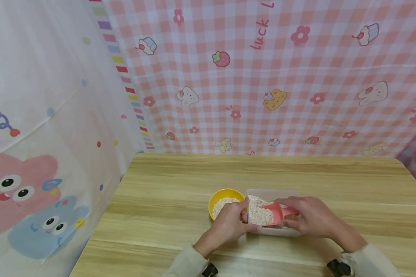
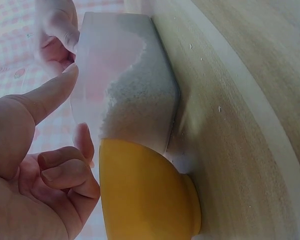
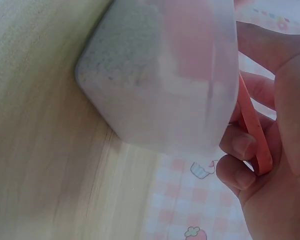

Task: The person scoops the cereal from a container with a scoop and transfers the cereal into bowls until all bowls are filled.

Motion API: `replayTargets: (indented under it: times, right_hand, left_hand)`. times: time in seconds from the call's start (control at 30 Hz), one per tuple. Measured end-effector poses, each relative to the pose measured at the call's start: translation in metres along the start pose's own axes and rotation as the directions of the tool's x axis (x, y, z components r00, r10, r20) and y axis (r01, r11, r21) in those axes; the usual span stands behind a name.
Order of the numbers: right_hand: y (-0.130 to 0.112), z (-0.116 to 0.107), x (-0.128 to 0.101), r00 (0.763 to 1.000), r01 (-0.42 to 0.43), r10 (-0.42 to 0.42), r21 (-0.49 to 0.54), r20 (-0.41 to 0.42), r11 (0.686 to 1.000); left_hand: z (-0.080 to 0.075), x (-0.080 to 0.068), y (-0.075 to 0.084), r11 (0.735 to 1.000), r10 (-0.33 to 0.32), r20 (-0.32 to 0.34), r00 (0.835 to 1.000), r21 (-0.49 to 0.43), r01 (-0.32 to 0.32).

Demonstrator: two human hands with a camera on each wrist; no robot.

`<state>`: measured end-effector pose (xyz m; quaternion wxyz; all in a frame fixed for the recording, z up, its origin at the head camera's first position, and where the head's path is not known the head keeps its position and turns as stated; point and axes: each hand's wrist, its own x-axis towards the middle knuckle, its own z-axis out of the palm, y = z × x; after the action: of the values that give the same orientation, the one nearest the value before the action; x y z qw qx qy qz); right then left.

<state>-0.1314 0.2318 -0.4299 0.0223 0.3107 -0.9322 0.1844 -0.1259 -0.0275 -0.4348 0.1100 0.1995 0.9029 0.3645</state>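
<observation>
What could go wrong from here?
The oat flakes are banked up at the left end of the translucent container, so the right hand, digging with the pink scoop, might push some over the rim. The left hand is right beside the yellow bowl and could nudge it, perhaps spilling its flakes.

Across the wooden table point(image 1: 180, 177) from that pink gingham curtain point(image 1: 242, 79), the person's right hand point(image 1: 313, 216) grips a pink scoop point(image 1: 276, 211) among oat flakes point(image 1: 260, 216) in a translucent plastic container point(image 1: 280, 232); the left hand point(image 1: 230, 218) holds its end beside a yellow bowl point(image 1: 225, 191) of flakes.
</observation>
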Motion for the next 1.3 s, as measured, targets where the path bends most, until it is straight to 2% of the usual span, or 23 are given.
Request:
replayTargets:
  times: [0.13,0.43,0.67,0.87,1.3]
  right_hand:
    - [0.002,-0.001,-0.003,1.000,-0.011,0.012,0.041,-0.025,0.999]
    - [0.005,0.003,-0.006,0.997,-0.067,0.069,0.099,-0.017,0.993]
    - [0.005,0.007,-0.009,0.992,-0.062,0.077,0.151,-0.100,0.987]
    - [0.006,0.009,-0.013,0.983,-0.067,0.090,0.141,-0.162,0.988]
    - [0.005,0.016,-0.017,0.962,-0.121,0.143,0.107,-0.231,0.987]
  left_hand:
    - [0.000,0.000,0.000,1.000,-0.002,0.005,1.000,0.000,0.002]
    - [0.000,-0.001,-0.001,1.000,0.011,-0.004,1.000,-0.001,-0.011]
    - [0.001,-0.001,-0.001,1.000,-0.004,-0.005,1.000,-0.018,0.004]
    - [0.001,-0.001,-0.001,1.000,0.004,-0.011,1.000,-0.011,-0.004]
    - [0.001,-0.003,-0.001,1.000,0.004,-0.010,1.000,-0.005,-0.004]
